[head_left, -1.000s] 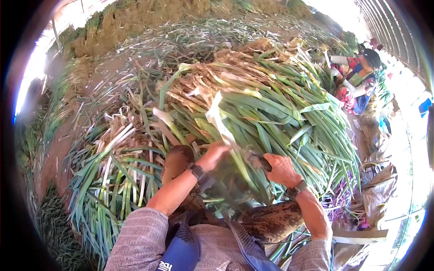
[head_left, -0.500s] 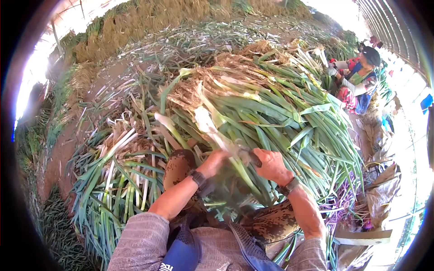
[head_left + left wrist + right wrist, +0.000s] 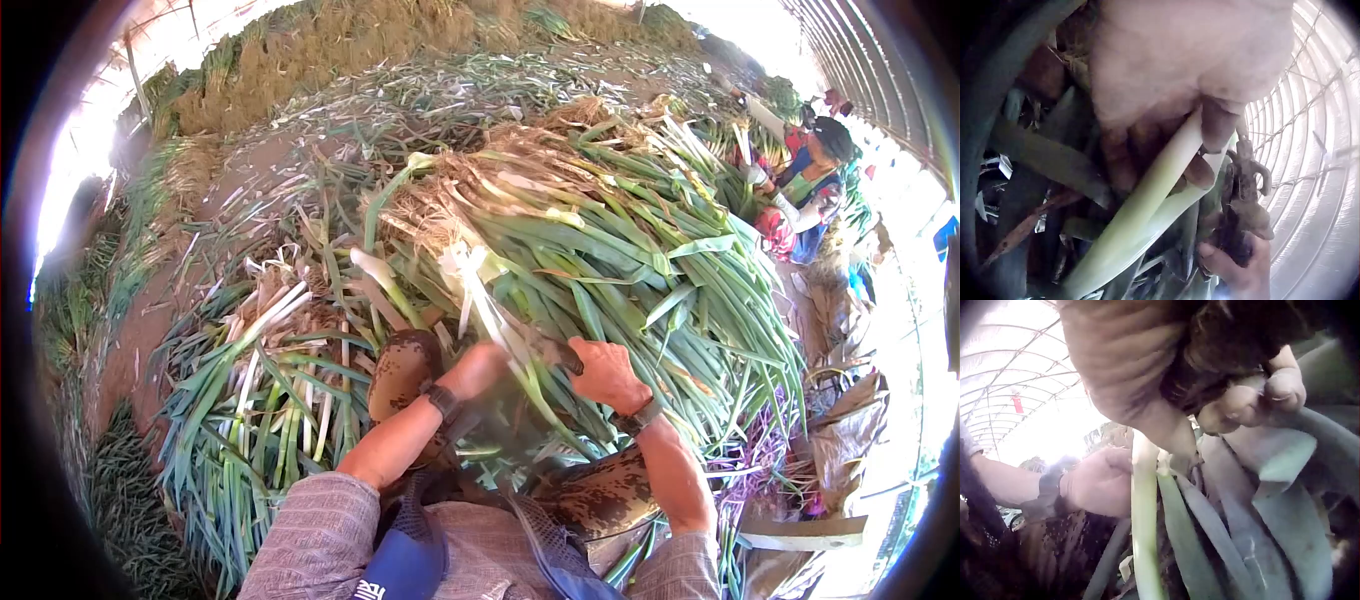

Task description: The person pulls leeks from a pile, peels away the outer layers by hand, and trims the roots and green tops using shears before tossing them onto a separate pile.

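Note:
A leek stalk (image 3: pixel 487 312), white at its root end and green lower down, slants across in front of the body. My left hand (image 3: pixel 475 371) grips it; in the left wrist view, the left hand's (image 3: pixel 1188 59) fingers and thumb are curled round the pale stalk (image 3: pixel 1147 206). Close on the other side, my right hand (image 3: pixel 610 378) holds a small dark tool (image 3: pixel 571 359), its far end blurred near the stalk. In the right wrist view the right hand's (image 3: pixel 1141 362) fingers are curled, beside the green leaves (image 3: pixel 1188 544).
A large heap of leeks (image 3: pixel 640 260) lies ahead and to the right, and a smaller pile (image 3: pixel 270 400) at the left. Loose leaves litter the ground behind. Another person (image 3: pixel 805 190) sits at the far right, near brown sheeting (image 3: pixel 845 435).
The stalk's root end has shifted a little, and my right hand has moved left from where it was a second ago. The other person's arm now reaches out backward.

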Available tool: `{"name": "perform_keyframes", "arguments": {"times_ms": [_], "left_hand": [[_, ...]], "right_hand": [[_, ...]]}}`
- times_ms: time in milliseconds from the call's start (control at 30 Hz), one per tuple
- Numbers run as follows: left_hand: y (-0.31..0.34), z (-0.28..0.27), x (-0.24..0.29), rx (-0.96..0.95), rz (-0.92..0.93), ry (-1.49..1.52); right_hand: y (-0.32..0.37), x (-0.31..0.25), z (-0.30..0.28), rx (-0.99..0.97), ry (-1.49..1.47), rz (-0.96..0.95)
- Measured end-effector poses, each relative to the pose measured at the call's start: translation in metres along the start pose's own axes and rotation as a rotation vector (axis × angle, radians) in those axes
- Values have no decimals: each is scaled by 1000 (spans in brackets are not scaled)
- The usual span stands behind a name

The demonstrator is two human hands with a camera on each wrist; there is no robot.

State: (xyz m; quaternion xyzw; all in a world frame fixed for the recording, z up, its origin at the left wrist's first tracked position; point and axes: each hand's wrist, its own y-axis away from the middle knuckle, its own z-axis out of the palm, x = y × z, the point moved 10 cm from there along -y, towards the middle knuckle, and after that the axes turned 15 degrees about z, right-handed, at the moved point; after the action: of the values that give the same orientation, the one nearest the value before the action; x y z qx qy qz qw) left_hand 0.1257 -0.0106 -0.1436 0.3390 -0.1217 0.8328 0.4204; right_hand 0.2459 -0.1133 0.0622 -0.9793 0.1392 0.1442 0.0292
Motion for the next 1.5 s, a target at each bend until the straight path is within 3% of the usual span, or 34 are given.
{"name": "perform_keyframes", "arguments": {"times_ms": [133, 233, 400, 500, 667, 733, 767, 800, 900, 967, 1000, 1033, 1067, 1100, 1200, 1233, 1300, 1333, 1400, 1433, 1467, 1500], "left_hand": [[24, 60, 30, -10, -56, 56], [18, 56, 25, -62, 44, -159], [21, 52, 19, -24, 25, -324], [25, 58, 27, -9, 23, -373], [26, 79, 43, -27, 68, -497], [14, 82, 71, 59, 310, -406], [11, 64, 76, 165, 210, -459], [5, 48, 91, 265, 286, -380], [-2, -4, 177, 663, 581, -311], [3, -11, 268, 583, 818, -343], [9, -16, 309, 605, 963, -220], [13, -23, 355, 574, 970, -338], [21, -27, 396, 604, 1090, -260], [35, -20, 446, 554, 1080, -481], [115, 43, 571, 609, 1397, -785], [131, 23, 619, 686, 1428, -691], [197, 76, 670, 1034, 1474, -1442], [216, 77, 708, 1002, 1568, -1701], [255, 43, 764, 956, 1639, -1977], [263, 28, 777, 895, 1562, -2169], [265, 7, 782, 895, 1372, -2365], [265, -27, 772, 945, 1064, -2557]], "right_hand": [[8, -9, -18, 147, -163, -47], [6, -11, -9, 75, -123, -30], [1, -3, -12, 64, -95, 123], [0, 7, 10, -2, -26, 128], [5, -7, -8, 19, -104, 26], [6, -3, -11, 30, -129, 28], [8, -3, -13, 41, -149, -6], [10, -4, -14, 53, -170, -42], [14, -7, -14, -6, -220, -57], [18, -10, -7, -78, -234, -49], [21, -11, 2, -106, -197, -74], [23, -13, 9, -134, -162, -98], [22, -11, 11, -137, -135, -75], [21, -10, 13, -139, -140, -74], [12, 12, 20, -125, -16, 55], [12, 12, 21, -127, -20, 54], [8, 19, 17, -104, -18, 146], [4, 21, 23, -224, -22, 220], [3, 19, 20, -224, -35, 207], [0, 19, 19, -212, -45, 198], [-1, 21, 20, -166, -42, 177], [-2, 19, 19, -170, -46, 168]]}}
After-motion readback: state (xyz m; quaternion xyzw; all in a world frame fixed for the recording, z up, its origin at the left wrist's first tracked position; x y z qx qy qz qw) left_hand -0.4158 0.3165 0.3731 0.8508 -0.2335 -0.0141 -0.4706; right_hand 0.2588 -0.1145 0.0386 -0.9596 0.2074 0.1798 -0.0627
